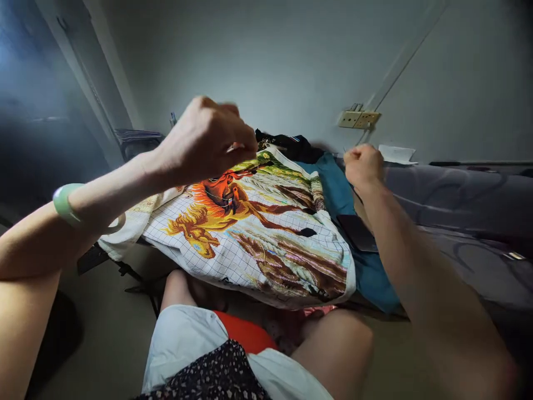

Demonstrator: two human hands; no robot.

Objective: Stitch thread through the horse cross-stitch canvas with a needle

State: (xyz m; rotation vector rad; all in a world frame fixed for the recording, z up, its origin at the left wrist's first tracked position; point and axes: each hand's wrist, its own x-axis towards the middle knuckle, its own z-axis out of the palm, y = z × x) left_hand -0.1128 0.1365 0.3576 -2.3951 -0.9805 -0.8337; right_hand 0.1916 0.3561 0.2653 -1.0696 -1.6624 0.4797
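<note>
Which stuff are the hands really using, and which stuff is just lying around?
In use: left hand, right hand, horse cloth with its stitching.

Lying about: phone, teal cloth, wall sockets, paper, dark clothes.

Just one view here, a head-worn cam looking forward and down over the wearer's own lap, so both forearms reach in from the bottom corners. It sits pretty close to the embroidery canvas point(254, 233), with the wall point(266, 61) right behind it.
</note>
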